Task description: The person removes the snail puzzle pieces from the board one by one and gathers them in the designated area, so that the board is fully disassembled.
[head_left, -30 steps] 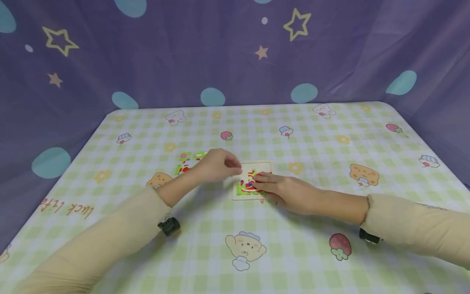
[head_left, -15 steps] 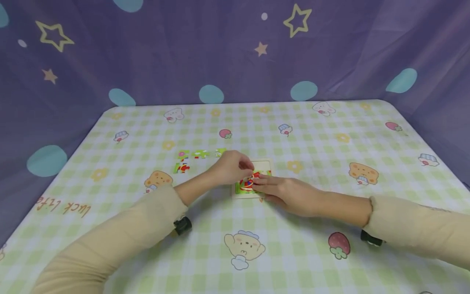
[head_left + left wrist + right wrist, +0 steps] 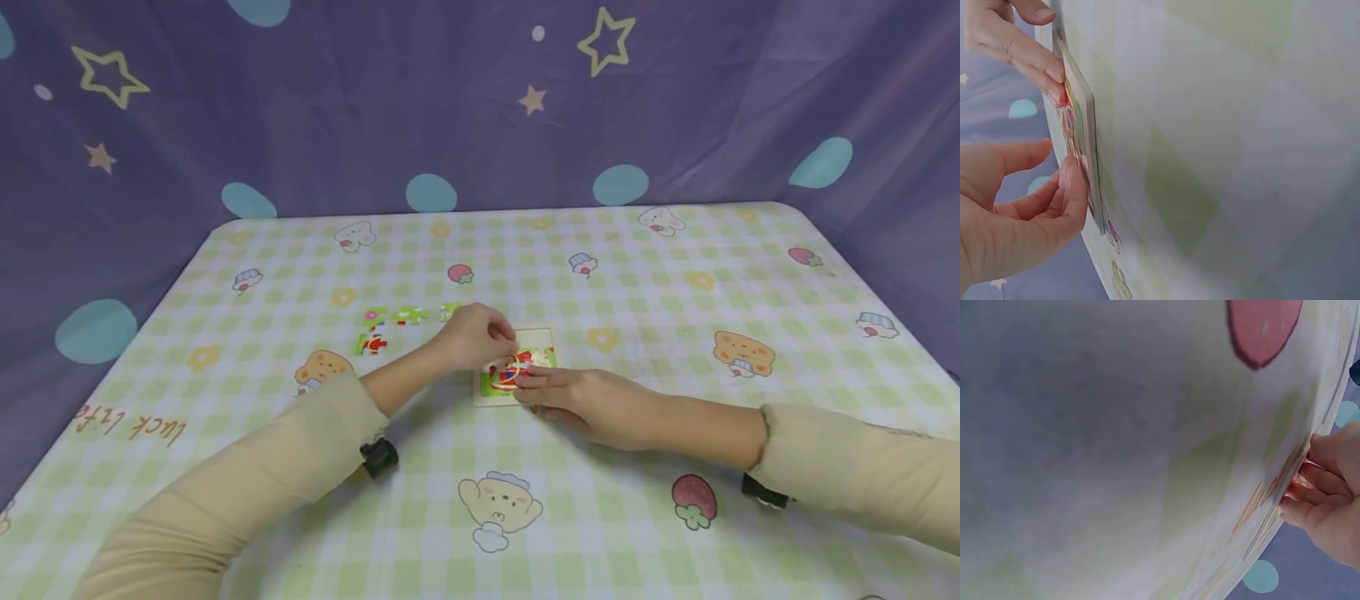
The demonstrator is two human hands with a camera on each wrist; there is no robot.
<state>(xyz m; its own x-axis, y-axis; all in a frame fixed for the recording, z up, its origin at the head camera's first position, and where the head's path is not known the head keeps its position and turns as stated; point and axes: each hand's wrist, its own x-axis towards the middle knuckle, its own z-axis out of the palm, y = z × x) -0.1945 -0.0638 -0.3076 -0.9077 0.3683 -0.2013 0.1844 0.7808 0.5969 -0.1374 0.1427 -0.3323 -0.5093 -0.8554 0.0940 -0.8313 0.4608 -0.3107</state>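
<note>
A small jigsaw puzzle in a pale wooden tray lies mid-table, with red, blue and green pieces in its lower part. My left hand is over the tray's left side. In the left wrist view, the left hand has bent fingers, one tip touching the puzzle, and a gap between thumb and forefinger; no piece shows between them. My right hand rests its extended fingertips on the puzzle's right side. Those fingertips hide part of the picture. In the right wrist view, the right hand touches the tray's edge.
Several loose puzzle pieces lie on the table left of the tray, partly behind the left hand. A green checked tablecloth with printed cartoons covers the table. A purple curtain hangs behind.
My left hand has moved right from beside the tray to over its left part, uncovering more loose pieces. My right hand stays on the puzzle, its fingers shifted slightly.
</note>
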